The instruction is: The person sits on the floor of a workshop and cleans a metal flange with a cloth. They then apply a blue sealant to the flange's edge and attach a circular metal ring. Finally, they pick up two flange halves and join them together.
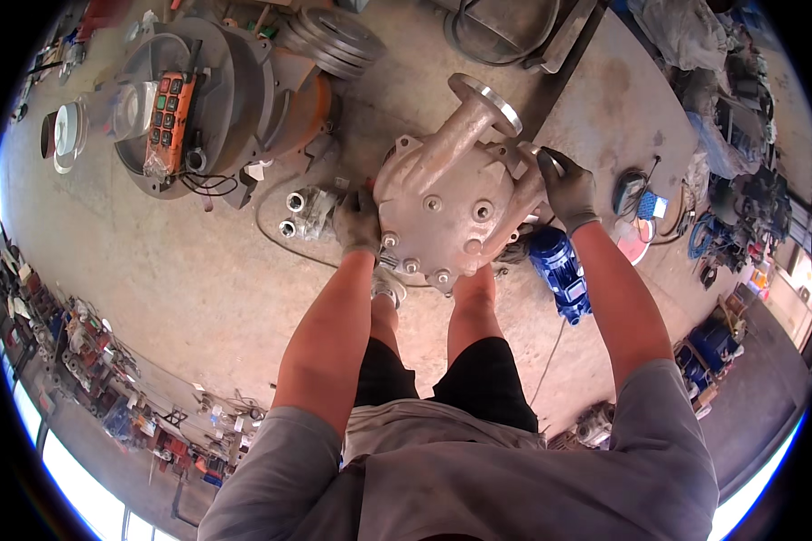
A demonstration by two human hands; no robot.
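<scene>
A large grey-brown cast pump casing (442, 194) is in front of my legs, with several bolts in its face. A pipe with a round flange (485, 104) rises from its upper right. My left hand (358, 221), in a dark glove, is closed on the casing's left edge, its fingertips partly hidden. Across from it my right hand (568, 187), gloved as well, has bent fingers gripping the casing's right edge near the flanged pipe. Left of my left hand lie metal fittings (311, 214) in clear wrap. A blue electric motor (561, 272) lies below my right hand.
An orange remote control (169, 123) rests on a large dark round housing (235, 90) at the upper left. Behind it is a grooved pulley (334, 41). A cable (275, 236) runs over the concrete floor. Machine parts (731, 180) and wrapped bundles line the right side.
</scene>
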